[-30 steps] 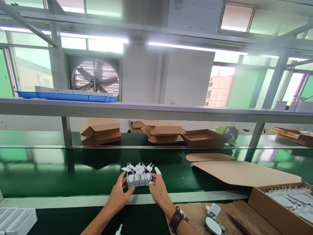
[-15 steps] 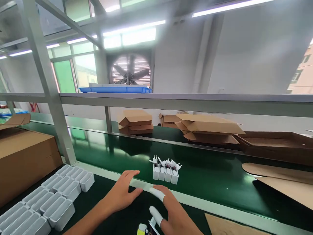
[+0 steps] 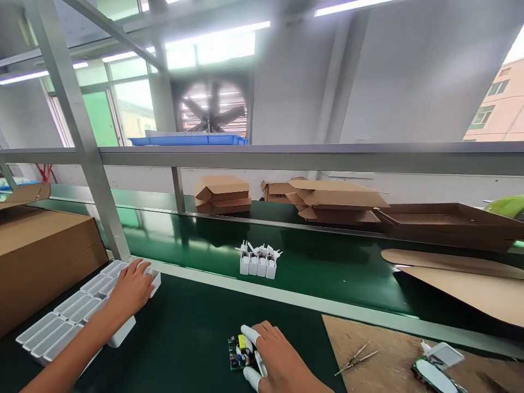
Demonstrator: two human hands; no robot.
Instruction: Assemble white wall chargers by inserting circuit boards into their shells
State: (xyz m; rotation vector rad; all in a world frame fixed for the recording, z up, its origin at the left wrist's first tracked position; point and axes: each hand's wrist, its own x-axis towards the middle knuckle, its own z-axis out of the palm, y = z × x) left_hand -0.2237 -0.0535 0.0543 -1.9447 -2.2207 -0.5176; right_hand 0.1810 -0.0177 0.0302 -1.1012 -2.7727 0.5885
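Observation:
My left hand (image 3: 133, 286) reaches over the far end of the rows of open white plastic cases (image 3: 67, 311), its fingers bent down around the cases there; the thumb is hidden. At the front middle, my right hand (image 3: 282, 355) has white covers on thumb and index finger. Those two fingers close on the edge of a small circuit board (image 3: 241, 352) with a yellow part on it, and a white piece shows between them. Beyond, on the green belt, stands a group of white cases (image 3: 257, 265) with white plug parts on top.
A large cardboard box (image 3: 53, 251) borders the cases at left. Tweezers (image 3: 356, 359) and a green board with a white part (image 3: 436, 376) lie on a brown sheet (image 3: 393, 344) at right. Cardboard boxes (image 3: 339, 199) stand behind the belt. A metal post (image 3: 88, 136) rises at left.
My left hand has moved left from the middle onto the white cases. My right hand has lowered around the board, which now shows more fully. The view has shifted downward and right.

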